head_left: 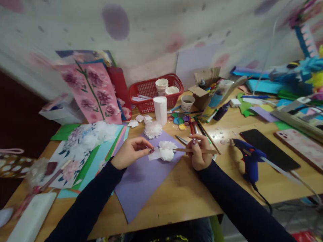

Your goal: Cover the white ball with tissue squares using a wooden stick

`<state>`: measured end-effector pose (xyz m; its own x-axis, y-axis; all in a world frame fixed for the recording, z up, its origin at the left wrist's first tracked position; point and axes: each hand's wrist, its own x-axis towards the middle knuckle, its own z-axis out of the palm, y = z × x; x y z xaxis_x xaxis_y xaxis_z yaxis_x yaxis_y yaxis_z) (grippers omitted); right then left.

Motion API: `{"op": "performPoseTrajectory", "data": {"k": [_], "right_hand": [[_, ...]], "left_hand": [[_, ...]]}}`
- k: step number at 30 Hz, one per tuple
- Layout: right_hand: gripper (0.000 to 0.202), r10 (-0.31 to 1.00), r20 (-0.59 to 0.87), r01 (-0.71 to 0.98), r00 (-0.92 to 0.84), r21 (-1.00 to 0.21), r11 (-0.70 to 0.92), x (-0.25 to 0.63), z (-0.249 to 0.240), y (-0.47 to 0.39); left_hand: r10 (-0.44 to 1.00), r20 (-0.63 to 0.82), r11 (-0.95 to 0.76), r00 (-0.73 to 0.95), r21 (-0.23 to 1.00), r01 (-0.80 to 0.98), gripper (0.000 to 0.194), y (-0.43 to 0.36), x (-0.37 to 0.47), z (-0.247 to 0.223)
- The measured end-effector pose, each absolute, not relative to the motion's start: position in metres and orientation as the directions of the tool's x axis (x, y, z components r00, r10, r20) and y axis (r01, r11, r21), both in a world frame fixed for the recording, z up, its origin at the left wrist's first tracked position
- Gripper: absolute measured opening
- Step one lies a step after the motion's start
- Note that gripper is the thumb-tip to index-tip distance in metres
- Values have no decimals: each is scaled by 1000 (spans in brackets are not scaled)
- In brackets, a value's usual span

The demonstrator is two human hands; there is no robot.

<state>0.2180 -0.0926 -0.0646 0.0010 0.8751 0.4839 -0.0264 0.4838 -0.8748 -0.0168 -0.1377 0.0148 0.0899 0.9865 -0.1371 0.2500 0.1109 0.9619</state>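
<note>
Over a purple sheet (138,188), my left hand (133,151) pinches the edge of a small thin white tissue piece (154,154). That piece touches a white ruffled paper flower (166,151) lying on the sheet. My right hand (201,152) grips a flat wooden stick (183,150) that points left, its tip at the flower's right side. Behind, a second white ruffled flower (153,129) sits at the sheet's far corner. Scissors (182,139) lie partly hidden behind my right hand.
A white roll (160,111) stands before a red basket (142,88) with paper cups. Paint pots (182,126) and a cup of dark liquid (187,102) are behind my right hand. On the right lie a blue glue gun (249,158) and a black phone (270,149); coloured papers (98,168) lie left.
</note>
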Motion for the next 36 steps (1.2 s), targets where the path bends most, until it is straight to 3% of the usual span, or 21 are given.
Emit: {"op": "performPoseTrajectory", "data": {"k": [7, 16, 26, 33, 36], "right_hand": [[17, 910, 402, 46, -107, -912, 408, 215, -71, -85], [16, 932, 355, 152, -74, -920, 362, 214, -66, -80], [15, 918, 395, -23, -13, -918, 395, 218, -69, -92], [15, 878, 460, 228, -131, -848, 478, 216, -68, -91], [16, 867, 477, 247, -144, -832, 498, 216, -68, -92]], "left_hand": [[967, -195, 126, 165, 926, 356, 16, -126, 3, -1], [979, -33, -107, 200, 757, 644, 12, -103, 31, -12], [985, 50, -148, 166, 736, 660, 21, -90, 32, -28], [966, 141, -252, 216, 687, 681, 21, -95, 28, -23], [954, 189, -299, 232, 634, 714, 42, -106, 15, -26]]}}
